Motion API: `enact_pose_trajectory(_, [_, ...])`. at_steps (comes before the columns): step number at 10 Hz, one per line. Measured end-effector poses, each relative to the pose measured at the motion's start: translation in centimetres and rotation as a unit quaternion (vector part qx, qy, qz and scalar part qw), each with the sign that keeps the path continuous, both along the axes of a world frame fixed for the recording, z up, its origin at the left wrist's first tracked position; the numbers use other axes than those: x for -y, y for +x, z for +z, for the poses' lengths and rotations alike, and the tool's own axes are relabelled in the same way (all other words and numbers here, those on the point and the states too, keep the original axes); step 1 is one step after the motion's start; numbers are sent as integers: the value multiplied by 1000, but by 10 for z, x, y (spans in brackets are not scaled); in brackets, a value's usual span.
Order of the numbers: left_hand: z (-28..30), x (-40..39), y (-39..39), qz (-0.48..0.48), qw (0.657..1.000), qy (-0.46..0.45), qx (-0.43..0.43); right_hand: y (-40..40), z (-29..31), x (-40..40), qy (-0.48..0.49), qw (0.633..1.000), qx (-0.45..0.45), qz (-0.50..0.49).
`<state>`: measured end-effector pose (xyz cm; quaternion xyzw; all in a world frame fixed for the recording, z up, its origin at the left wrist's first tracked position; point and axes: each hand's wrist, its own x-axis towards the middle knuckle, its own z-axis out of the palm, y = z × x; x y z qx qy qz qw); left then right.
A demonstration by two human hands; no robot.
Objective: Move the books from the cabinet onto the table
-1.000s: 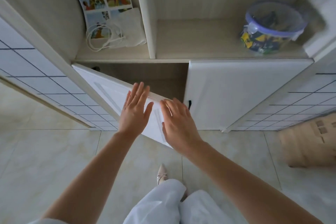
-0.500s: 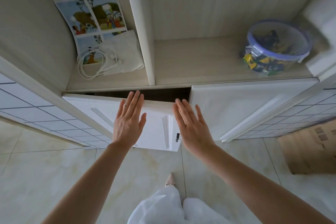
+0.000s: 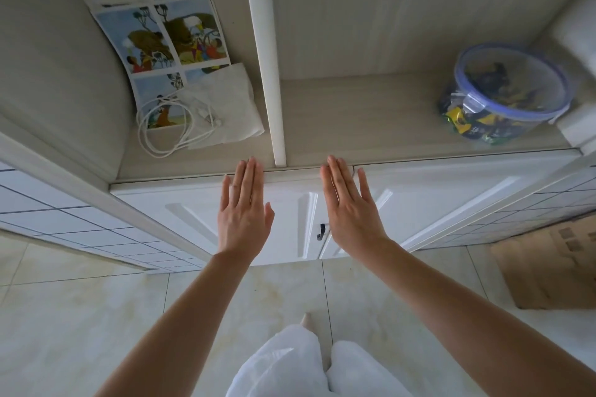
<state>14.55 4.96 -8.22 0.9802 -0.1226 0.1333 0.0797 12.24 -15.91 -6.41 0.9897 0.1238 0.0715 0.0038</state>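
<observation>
While both white cabinet doors [image 3: 200, 216] sit flush and shut below the open shelf [image 3: 354, 119], everything else lies above them. On the shelf, left of the white upright divider [image 3: 264, 58], a picture book [image 3: 161, 39] with cartoon panels leans against the back corner; a folded white cloth [image 3: 229, 106] lies over its lower edge, and a coiled white cable [image 3: 161, 129] rests on both. Far right of the divider stands a clear round tub [image 3: 503, 93] with a blue rim, full of wrappers. A small dark handle [image 3: 321, 231] shows between the doors. The left hand [image 3: 243, 213] lies flat on the left door, fingers straight, holding nothing. The right hand [image 3: 350, 206] is spread flat over the seam, likewise empty.
</observation>
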Motion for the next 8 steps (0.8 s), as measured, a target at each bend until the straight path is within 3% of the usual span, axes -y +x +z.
enact_pose_trajectory(4, [1, 2, 0, 18, 999, 24, -38, 2, 5, 2, 15, 999, -32, 0])
enact_pose_trajectory(8, [20, 26, -44, 39, 993, -58, -96, -50, 10, 17, 76, 992, -96, 14])
